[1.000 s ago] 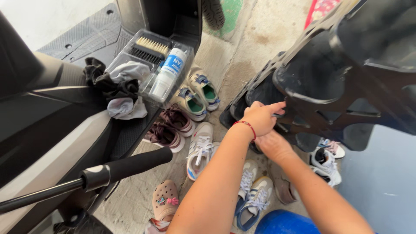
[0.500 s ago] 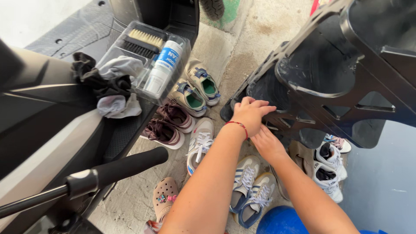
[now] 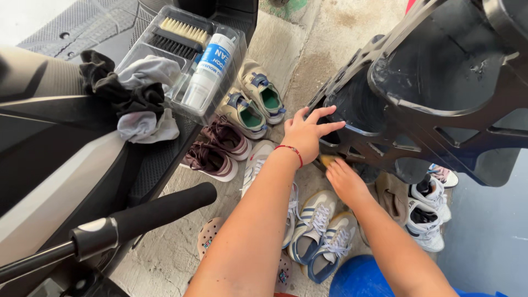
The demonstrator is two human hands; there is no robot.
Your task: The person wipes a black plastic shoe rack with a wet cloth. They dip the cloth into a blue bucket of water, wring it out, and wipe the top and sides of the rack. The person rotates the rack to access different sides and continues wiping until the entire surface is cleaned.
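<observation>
Left hand (image 3: pixel 306 133) spread flat, unclenched, on black plastic rack (image 3: pixel 440 99) rim above shoes. Right hand (image 3: pixel 344 181) just below, fingers hidden under rack; grip impossible to tell.

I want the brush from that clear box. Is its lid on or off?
Off. The box is open-topped, with the brush and white bottle lying exposed; no lid shows.

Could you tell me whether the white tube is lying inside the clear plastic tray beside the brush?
Yes, the white tube lies inside the clear plastic tray, right next to the brush.
</observation>
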